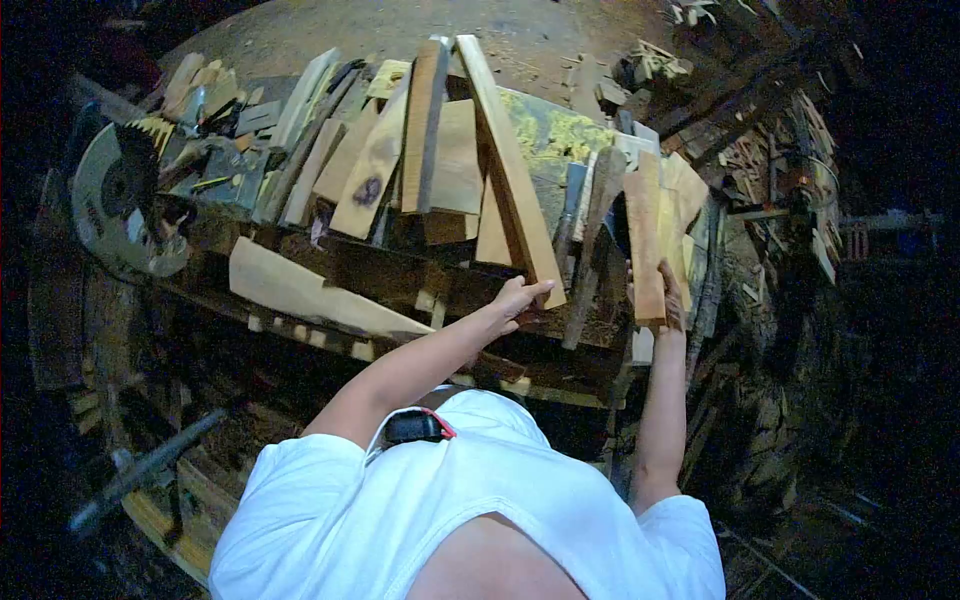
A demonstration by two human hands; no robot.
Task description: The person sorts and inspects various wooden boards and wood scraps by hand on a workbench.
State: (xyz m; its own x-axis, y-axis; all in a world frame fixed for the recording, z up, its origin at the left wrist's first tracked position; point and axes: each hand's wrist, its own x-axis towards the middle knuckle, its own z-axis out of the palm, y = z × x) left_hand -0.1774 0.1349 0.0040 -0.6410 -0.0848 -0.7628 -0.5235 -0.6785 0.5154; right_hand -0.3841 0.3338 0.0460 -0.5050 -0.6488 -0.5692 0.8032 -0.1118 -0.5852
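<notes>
A long, narrow wooden plank (515,165) slants across the pile, its near end overhanging the front. My left hand (520,301) is closed on that near end, thumb on top and fingers at the side. To the right, my right hand (674,298) grips the lower part of a shorter wooden board (647,240), with fingers wrapped round its edge; part of this hand is hidden behind the wood. Left of the long plank lie a dark-edged beam (425,125) and a pale board with a dark knot (372,165). Yellowish offcuts (682,190) sit just behind the shorter board.
A large round saw-like blade (118,190) stands at the far left. Tools and small wood pieces (215,165) lie beside it. One wide pale board (310,292) rests lower down along the bench front. Scrap wood (770,170) is heaped at the right, and a metal bar (150,470) sticks out lower left.
</notes>
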